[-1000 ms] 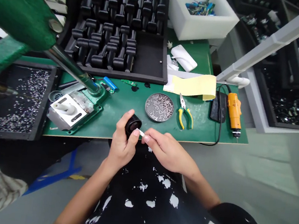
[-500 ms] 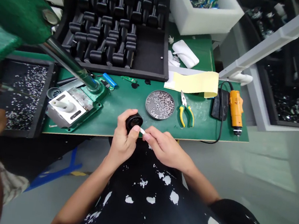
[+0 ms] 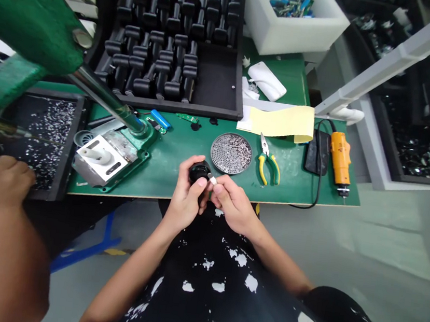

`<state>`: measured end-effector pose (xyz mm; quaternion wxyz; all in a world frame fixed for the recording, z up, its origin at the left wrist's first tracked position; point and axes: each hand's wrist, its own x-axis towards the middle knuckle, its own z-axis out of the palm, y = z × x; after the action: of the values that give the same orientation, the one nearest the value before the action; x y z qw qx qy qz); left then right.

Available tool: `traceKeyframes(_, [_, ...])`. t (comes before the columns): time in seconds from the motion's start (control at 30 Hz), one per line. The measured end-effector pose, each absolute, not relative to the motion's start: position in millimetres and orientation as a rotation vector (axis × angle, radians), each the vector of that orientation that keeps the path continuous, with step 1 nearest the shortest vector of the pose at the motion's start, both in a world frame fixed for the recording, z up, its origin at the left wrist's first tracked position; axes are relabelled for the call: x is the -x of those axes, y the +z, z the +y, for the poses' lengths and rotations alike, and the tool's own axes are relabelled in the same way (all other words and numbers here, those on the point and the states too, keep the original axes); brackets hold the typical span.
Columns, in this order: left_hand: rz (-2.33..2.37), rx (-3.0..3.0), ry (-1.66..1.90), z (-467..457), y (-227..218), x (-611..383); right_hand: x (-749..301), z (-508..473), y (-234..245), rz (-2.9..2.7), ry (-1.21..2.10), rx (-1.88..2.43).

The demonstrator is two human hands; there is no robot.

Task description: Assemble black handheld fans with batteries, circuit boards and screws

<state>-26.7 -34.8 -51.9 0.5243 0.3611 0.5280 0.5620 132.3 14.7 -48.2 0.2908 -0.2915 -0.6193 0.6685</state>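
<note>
My left hand [image 3: 185, 199] is closed round a black rounded housing [image 3: 199, 170], its open end facing up, near the bench's front edge. My right hand [image 3: 236, 208] pinches a small white piece [image 3: 212, 179], perhaps a plug, whose tip meets the housing's right side. Whether the tip sits inside the housing I cannot tell. Beyond my hands lies a round perforated metal dish [image 3: 225, 154] of small screws. Pliers [image 3: 267, 162] with yellow-green handles rest to its right.
A tray [image 3: 212, 85] of black handle-shaped housings spans the back. At left stands a green press [image 3: 140, 128], with a co-worker's hand [image 3: 4, 182] beside a tray of small parts [image 3: 54, 193]. An orange electric screwdriver [image 3: 339, 158] lies at right, and a white foam box [image 3: 293, 35] sits behind.
Both my hands have shifted slightly right, and the housing has turned in my left hand. The co-worker's hand and arm have moved further into view at left.
</note>
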Motion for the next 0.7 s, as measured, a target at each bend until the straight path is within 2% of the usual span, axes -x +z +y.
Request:
traceKeyframes(0.13, [1.395, -0.999, 1.341, -22.3, -55.7, 36.6, -125.5, 22.1, -43.0, -1.604, 1.683, 0.903])
traceKeyframes(0.27, [1.793, -1.553, 1.319, -3.8, -47.8, 52.8, -110.8, 37.6, -34.3, -1.581, 1.580, 1.007])
traceKeyframes(0.37, [2.021, -1.875, 1.157, 2.5, -40.0, 59.5, -96.9, 49.4, -32.7, -1.574, 1.520, 1.050])
traceKeyframes(0.5, [2.188, -1.909, 0.955, -0.8, -37.4, 62.3, -82.0, 58.6, -39.3, -1.518, 1.500, 1.063])
traceKeyframes(0.7, [2.180, -1.839, 1.002, -6.3, -44.5, 65.9, -70.0, 58.0, -46.6, -1.481, 1.498, 1.041])
